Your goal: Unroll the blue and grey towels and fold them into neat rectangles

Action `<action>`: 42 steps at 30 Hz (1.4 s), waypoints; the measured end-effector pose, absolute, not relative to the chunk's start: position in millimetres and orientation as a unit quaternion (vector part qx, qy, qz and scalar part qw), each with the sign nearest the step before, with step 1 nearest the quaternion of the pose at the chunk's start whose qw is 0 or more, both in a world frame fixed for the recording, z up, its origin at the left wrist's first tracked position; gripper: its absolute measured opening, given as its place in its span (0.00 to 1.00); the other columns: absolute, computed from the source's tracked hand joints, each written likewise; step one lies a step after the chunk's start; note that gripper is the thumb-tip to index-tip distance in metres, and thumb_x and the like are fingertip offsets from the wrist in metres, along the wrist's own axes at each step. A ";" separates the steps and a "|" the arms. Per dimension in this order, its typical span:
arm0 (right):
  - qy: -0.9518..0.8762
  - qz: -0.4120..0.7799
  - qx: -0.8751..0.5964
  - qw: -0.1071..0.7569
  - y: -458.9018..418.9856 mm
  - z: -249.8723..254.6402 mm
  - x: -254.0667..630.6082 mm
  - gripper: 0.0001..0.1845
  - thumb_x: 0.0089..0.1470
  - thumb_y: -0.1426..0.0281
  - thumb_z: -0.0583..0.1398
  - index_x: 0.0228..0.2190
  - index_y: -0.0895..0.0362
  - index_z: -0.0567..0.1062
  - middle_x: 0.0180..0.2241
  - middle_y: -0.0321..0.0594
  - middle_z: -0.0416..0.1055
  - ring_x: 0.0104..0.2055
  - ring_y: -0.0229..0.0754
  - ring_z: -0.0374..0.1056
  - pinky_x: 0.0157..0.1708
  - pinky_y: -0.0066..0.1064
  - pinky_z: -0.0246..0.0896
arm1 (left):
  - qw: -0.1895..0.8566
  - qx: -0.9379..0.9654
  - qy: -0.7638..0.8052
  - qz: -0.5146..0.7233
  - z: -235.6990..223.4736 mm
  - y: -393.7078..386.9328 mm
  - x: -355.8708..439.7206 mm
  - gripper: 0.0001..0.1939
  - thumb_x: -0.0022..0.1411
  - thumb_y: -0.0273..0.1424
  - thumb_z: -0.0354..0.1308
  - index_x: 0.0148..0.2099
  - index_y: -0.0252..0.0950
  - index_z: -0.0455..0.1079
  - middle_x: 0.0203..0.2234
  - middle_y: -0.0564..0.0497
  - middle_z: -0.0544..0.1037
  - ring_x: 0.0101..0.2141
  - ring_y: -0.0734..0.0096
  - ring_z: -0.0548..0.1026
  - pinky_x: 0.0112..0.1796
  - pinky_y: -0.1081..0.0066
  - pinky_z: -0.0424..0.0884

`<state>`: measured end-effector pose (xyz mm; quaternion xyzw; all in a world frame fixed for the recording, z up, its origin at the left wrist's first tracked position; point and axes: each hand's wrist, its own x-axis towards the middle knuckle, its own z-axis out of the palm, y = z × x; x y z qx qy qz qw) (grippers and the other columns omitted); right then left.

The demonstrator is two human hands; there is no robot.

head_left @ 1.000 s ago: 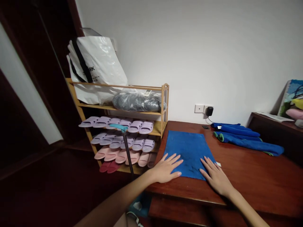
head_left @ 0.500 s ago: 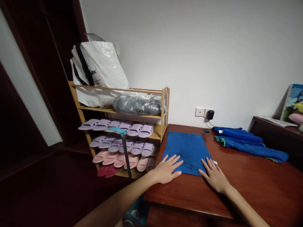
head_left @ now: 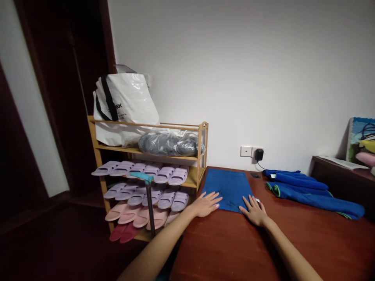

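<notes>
A blue cloth [head_left: 227, 185] lies spread flat on the reddish-brown wooden table [head_left: 222, 246], with dark smudges near its front edge. My left hand [head_left: 206, 203] rests palm down on its front left corner, fingers spread. Across from it, my right hand [head_left: 253, 210] presses flat on the front right corner, fingers also apart. A small white tag [head_left: 257, 200] sticks out beside the right hand. Further right on the table lie several rolled or folded blue cloths [head_left: 316, 197], some with green edging.
Left of the table stands a wooden shoe rack [head_left: 202, 156] with lilac slippers [head_left: 162, 175], pink slippers [head_left: 142, 216], a white bag [head_left: 131, 97] and plastic-wrapped grey items [head_left: 170, 143]. A dark pole with a blue top [head_left: 150, 203] stands before it. A black plug [head_left: 259, 154] sits in the wall socket.
Both hands and the blue cloth have slid away from the table's front edge toward the wall. More bare tabletop shows in front. The camera has tilted upward.
</notes>
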<state>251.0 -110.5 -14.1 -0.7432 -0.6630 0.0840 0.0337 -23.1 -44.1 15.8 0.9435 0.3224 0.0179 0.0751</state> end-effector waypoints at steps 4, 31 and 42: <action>-0.658 0.097 -0.747 0.023 -97.0 -12.9 252.1 0.43 0.53 0.40 0.35 0.64 0.49 0.43 0.67 0.42 0.29 0.67 0.44 0.23 0.63 0.46 0.23 | 0.067 0.935 0.346 0.030 14.2 -35.0 -23.4 0.28 0.70 0.48 0.32 0.68 0.47 0.44 0.66 0.52 0.44 0.65 0.63 0.41 0.59 0.48 0.38; -0.651 0.106 -0.752 0.019 -62.8 -17.2 255.9 0.44 0.52 0.40 0.35 0.64 0.47 0.41 0.67 0.40 0.27 0.67 0.43 0.22 0.63 0.47 0.23 | 0.070 0.913 0.397 0.065 7.0 -2.3 -23.7 0.27 0.69 0.49 0.32 0.66 0.51 0.49 0.66 0.55 0.47 0.65 0.63 0.43 0.59 0.49 0.40; -0.654 0.094 -0.749 0.041 -57.4 -28.0 258.8 0.44 0.51 0.39 0.37 0.63 0.46 0.45 0.67 0.39 0.31 0.68 0.44 0.24 0.63 0.49 0.25 | 0.076 0.885 0.449 0.098 -0.2 -4.5 -23.9 0.30 0.67 0.51 0.37 0.67 0.50 0.47 0.66 0.55 0.46 0.65 0.52 0.40 0.58 0.44 0.43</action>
